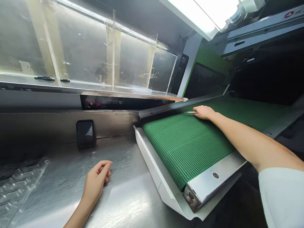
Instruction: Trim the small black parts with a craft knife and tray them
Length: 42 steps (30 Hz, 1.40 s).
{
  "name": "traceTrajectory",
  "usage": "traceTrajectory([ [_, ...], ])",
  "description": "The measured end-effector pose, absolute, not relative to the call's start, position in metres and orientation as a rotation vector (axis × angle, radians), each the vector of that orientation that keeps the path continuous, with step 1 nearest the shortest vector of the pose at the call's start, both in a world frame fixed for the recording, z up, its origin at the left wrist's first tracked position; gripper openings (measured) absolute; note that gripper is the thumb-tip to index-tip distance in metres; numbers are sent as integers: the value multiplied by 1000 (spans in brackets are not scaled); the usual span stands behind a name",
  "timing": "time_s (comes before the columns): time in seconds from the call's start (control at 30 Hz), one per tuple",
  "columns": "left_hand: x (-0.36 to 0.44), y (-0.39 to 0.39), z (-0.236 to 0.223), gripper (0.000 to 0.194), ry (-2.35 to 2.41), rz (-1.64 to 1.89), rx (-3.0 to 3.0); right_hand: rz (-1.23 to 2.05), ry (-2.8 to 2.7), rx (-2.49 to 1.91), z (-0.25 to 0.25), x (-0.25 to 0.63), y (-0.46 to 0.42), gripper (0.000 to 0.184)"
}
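My right hand (203,112) reaches over the far side of a green mesh conveyor belt (187,139). Its fingers are closed on a thin, pale pointed tool (189,112), whose tip points left, just above or on the belt. The tool's other end is hidden in the hand, so its exact kind does not show. My left hand (98,174) is over the metal worktop (125,190), left of the belt. Its fingers are curled in with the thumb against them, and nothing shows in them.
A white tray edge (152,167) runs below the belt's end. A black box-like object (85,134) stands at the worktop's back. Clear plastic trays (21,190) lie at left. Above is a shelf with clear dividers (114,53); a dark opening (268,69) lies at right.
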<state>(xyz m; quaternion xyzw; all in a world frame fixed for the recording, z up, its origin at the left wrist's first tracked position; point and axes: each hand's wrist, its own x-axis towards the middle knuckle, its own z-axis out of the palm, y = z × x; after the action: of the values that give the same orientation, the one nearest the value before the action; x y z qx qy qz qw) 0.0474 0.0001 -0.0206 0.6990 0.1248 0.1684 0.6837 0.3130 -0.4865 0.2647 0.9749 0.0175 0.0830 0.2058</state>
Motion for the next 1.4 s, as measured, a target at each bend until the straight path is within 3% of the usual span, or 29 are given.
traceTrajectory([
  [0.57,51,2,-31,77,274,343,1571,341,68,2753,261,319,-439,27],
  [1.0,49,-1,-20,64,226,392,1460,346,204,2760,282,275,-390,6],
  [1.2,46,-5,-6,57,165,313,1066,382,779,2848,272,208,-288,7],
  [1.4,34,-12,8,74,90,55,875,-205,1753,2801,208,122,-160,9],
])
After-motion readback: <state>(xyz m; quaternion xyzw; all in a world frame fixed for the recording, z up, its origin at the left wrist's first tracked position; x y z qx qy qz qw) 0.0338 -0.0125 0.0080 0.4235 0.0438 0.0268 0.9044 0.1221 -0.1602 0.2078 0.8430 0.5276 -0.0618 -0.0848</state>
